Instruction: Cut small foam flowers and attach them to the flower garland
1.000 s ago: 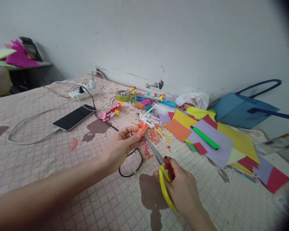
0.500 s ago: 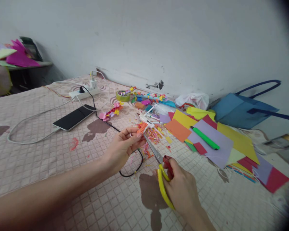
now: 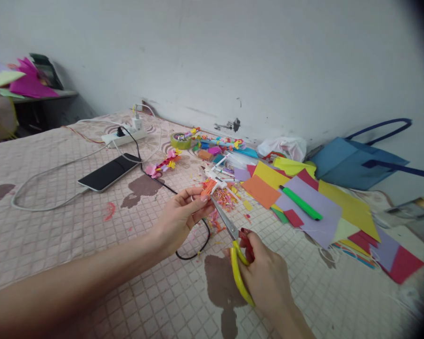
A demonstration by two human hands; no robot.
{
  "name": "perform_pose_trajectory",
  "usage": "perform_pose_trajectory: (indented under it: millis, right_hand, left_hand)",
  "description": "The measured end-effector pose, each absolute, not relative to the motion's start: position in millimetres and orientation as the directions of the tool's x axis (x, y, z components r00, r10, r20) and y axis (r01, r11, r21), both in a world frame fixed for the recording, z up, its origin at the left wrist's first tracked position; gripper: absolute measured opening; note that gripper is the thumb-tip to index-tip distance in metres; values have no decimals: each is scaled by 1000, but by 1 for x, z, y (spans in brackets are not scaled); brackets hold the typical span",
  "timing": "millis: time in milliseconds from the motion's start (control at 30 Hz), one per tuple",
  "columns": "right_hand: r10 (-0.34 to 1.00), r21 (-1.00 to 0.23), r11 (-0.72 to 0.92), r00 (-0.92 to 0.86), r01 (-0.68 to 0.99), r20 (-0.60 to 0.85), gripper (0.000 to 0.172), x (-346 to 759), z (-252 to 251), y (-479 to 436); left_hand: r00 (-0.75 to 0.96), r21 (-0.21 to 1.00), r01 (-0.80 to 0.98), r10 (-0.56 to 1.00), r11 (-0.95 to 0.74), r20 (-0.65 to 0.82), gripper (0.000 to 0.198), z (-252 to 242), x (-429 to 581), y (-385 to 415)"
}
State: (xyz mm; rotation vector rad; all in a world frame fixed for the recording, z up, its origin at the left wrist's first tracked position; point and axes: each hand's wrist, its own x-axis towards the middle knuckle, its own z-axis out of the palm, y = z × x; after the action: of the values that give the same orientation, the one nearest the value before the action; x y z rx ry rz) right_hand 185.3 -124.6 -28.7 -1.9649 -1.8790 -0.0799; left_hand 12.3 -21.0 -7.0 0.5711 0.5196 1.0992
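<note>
My left hand (image 3: 179, 217) pinches a small orange paper piece (image 3: 208, 187) with a fringed edge, held just above the quilted cover. My right hand (image 3: 266, 278) grips yellow-handled scissors (image 3: 233, 249), fingers through the loops. The scissor blades point up and left, with their tips at the orange piece beside my left fingertips. Below the blades lies a heap of colourful paper scraps (image 3: 224, 198).
Coloured paper sheets (image 3: 314, 202) with a green marker (image 3: 300, 202) lie to the right, and a blue bag (image 3: 356, 162) sits by the wall. A phone (image 3: 108, 172) on a cable, a power strip (image 3: 122, 137), a tape roll (image 3: 180, 140) and paper flowers (image 3: 162, 165) lie beyond my hands.
My right hand and the scissors have shifted slightly left and down. My left hand keeps its hold on the orange piece almost without moving.
</note>
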Motion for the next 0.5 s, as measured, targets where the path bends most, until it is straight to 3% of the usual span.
perform_pose_trajectory:
  millis: [267, 500]
  right_hand:
    - [981, -543, -52, 144, 838, 128, 19, 185, -27, -124]
    - [977, -487, -72, 160, 871, 141, 20, 187, -25, -125]
  left_hand:
    - [363, 690, -636, 923, 346, -129, 17, -4, 12, -21]
    - [375, 721, -609, 921, 331, -107, 19, -5, 10, -22]
